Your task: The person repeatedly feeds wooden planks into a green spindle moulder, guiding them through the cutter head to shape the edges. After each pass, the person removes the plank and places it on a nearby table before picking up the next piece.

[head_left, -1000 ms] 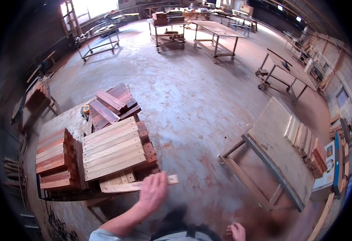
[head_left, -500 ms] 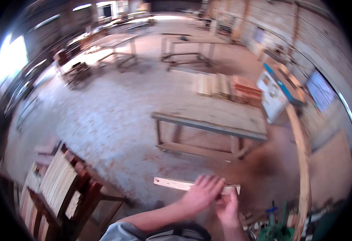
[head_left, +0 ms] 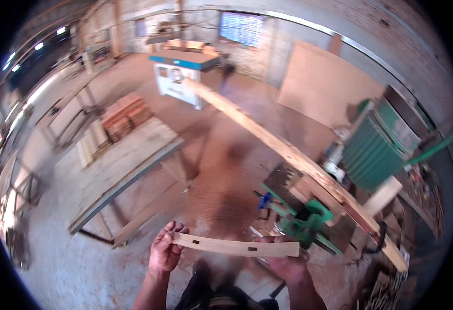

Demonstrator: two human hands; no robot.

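A pale, slightly curved wooden slat [head_left: 221,246] with two small dark rectangular mortises spans the space between my hands, level in front of my legs. My left hand [head_left: 165,247] pinches its left end, fingertips curled over the edge. Around the right end, my right hand [head_left: 287,261] grips from behind and below; the slat partly hides those fingers. Just past the right hand stands a green machine [head_left: 306,223] with a blue-handled part, its table strewn with wood bits.
A long timber beam [head_left: 288,150] runs diagonally across the right side. At left, a workbench [head_left: 133,160] carries stacked pale strips and reddish wood pieces [head_left: 125,116]. Behind are a white, blue-topped machine [head_left: 180,77], a leaning board [head_left: 324,85] and a green ribbed container [head_left: 373,150].
My view has swung right toward the green machine. My left hand has shifted from the slat's middle to its left end, and the slat's mortised face now shows.
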